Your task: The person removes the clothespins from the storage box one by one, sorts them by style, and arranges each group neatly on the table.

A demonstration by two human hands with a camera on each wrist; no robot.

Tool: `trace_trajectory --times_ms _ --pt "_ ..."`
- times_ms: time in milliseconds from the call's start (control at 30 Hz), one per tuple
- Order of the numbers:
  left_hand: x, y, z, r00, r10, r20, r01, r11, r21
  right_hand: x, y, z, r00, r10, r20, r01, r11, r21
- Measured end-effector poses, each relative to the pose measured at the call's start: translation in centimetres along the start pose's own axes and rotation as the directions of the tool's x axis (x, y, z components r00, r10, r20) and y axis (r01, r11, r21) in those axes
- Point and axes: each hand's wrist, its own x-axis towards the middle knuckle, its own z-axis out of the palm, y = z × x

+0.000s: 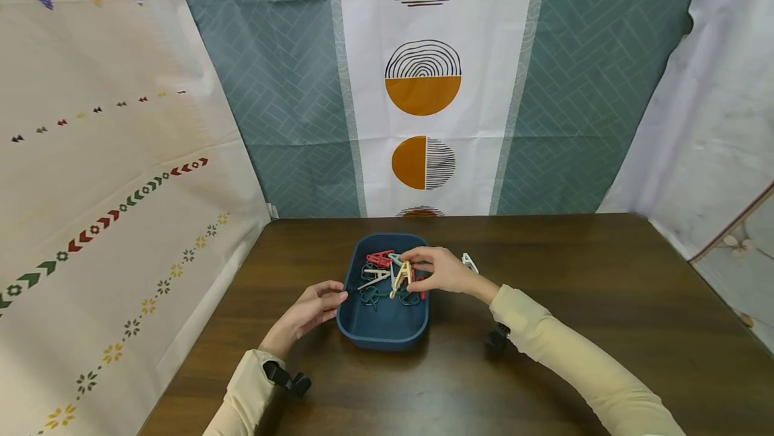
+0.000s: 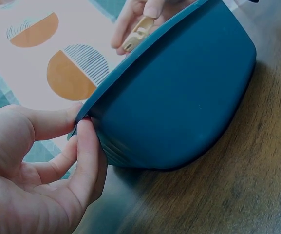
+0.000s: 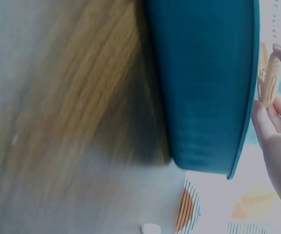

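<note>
A dark blue bin point(image 1: 382, 340) stands on the table, with red, green and pale clothespins inside. My left hand point(image 1: 312, 307) pinches the bin's left rim between thumb and fingers, as the left wrist view shows. Above the bin, my right hand point(image 1: 446, 271) holds a pale yellow clothespin point(image 1: 399, 277) between its thumb and fingers. In the right wrist view that clothespin point(image 3: 270, 80) shows just past the bin's rim. Among the clothespins in the bin are red ones point(image 1: 379, 259) at the back and dark green ones point(image 1: 370, 296) near the middle.
A white clothespin point(image 1: 469, 263) lies on the brown wooden table point(image 1: 544, 355), to the right of the bin behind my right hand. Patterned cloth point(image 1: 290, 86) hangs along the table's back edge, and more cloth hangs at both sides.
</note>
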Motion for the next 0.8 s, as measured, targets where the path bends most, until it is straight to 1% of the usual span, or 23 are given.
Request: trace_trajectory --times_ms 233,333,533,667,800 --pt "0.0 0.0 0.0 1.000 0.003 0.001 -0.003 1.000 -0.001 -1.3 0.9 -1.6 0.999 0.013 -0.048 -0.012 1.000 0.021" --pt "0.0 0.0 0.0 1.000 0.003 0.003 -0.003 1.000 -0.007 -1.9 1.3 -2.2 0.998 0.026 -0.059 -0.025 1.000 0.012" --pt "0.1 0.0 -0.1 1.000 -0.002 0.004 0.002 1.000 -0.008 -3.3 1.7 -4.1 0.993 0.054 -0.104 -0.054 0.999 0.001" --pt "0.2 -0.1 -0.1 1.000 0.003 0.003 -0.003 1.000 -0.002 -4.5 2.3 -5.4 0.990 0.079 -0.117 -0.075 0.997 0.035" --pt "0.1 0.0 -0.1 1.000 0.002 0.005 -0.002 1.000 -0.001 -5.5 3.1 -6.7 0.985 0.130 -0.112 -0.119 0.988 0.101"
